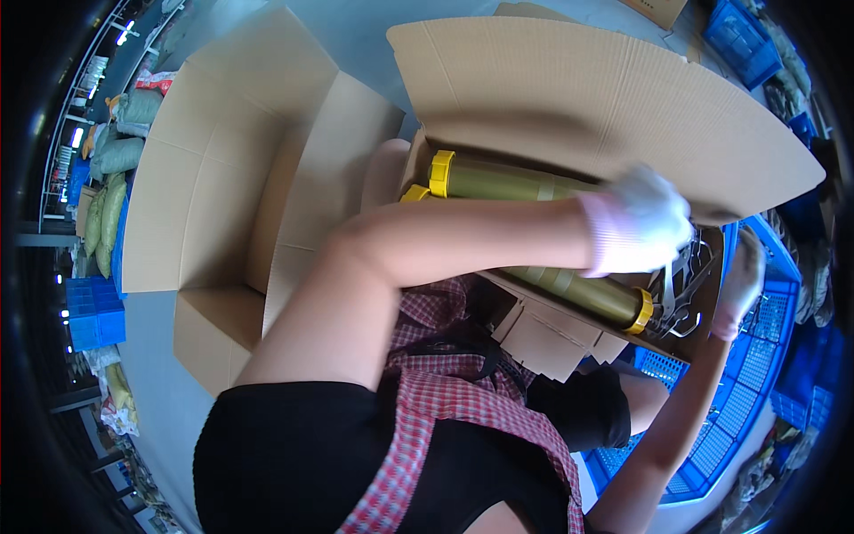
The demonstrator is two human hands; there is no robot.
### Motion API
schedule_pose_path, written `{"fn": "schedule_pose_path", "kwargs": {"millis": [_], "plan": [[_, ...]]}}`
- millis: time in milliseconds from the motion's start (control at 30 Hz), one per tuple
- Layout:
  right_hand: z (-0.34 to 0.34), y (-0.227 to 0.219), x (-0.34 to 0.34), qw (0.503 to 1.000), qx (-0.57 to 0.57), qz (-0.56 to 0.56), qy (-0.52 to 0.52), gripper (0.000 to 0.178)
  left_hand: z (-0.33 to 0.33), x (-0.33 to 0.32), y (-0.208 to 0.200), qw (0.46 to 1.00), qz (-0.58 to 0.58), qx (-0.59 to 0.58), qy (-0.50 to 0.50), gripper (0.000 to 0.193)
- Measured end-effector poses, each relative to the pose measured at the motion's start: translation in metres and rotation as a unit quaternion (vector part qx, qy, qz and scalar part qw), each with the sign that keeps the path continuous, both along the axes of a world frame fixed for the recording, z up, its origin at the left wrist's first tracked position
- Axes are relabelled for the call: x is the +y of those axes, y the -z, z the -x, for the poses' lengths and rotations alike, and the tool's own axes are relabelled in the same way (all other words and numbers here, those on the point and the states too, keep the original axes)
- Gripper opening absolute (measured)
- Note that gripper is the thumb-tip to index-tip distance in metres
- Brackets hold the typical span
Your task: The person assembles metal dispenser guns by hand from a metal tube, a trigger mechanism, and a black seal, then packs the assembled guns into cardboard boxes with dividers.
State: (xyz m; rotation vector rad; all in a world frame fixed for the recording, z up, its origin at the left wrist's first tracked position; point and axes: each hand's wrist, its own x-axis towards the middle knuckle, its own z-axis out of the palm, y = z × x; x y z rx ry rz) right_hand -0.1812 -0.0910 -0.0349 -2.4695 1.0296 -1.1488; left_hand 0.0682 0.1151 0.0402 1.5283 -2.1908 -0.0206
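Observation:
In a long open carton lie olive-green tubes with yellow end caps; one tube is at the back, another tube nearer me. Bare metal hooks or brackets fill the carton's right end. My left hand, in a white glove with a pink cuff, hangs over that end, right above the metal pieces. Motion smears its fingers, so any grip is hidden. At the carton's right outer side, beside a blue crate, is my gloved right hand, its fingers stretched out away from me.
A second open carton stands to the left with raised flaps. Blue plastic crates line the right side. A large cardboard flap rises behind the tubes. Filled sacks are stacked at the far left.

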Motion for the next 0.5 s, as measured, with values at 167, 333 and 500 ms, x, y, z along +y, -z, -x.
{"fn": "schedule_pose_path", "kwargs": {"millis": [167,333,500], "plan": [[-0.118,-0.069,0.139,0.958,0.006,-0.006,-0.286,0.025,-0.125,0.156,0.012,0.835,0.055,0.339,-0.429,0.031],[-0.218,-0.015,0.186,0.871,0.346,0.035,-0.347,0.064,-0.13,0.18,0.099,0.753,-0.116,0.523,-0.382,0.08],[-0.226,-0.005,0.179,0.893,0.349,0.021,-0.284,0.063,-0.12,0.186,0.111,0.726,-0.094,0.614,-0.295,0.081]]}}
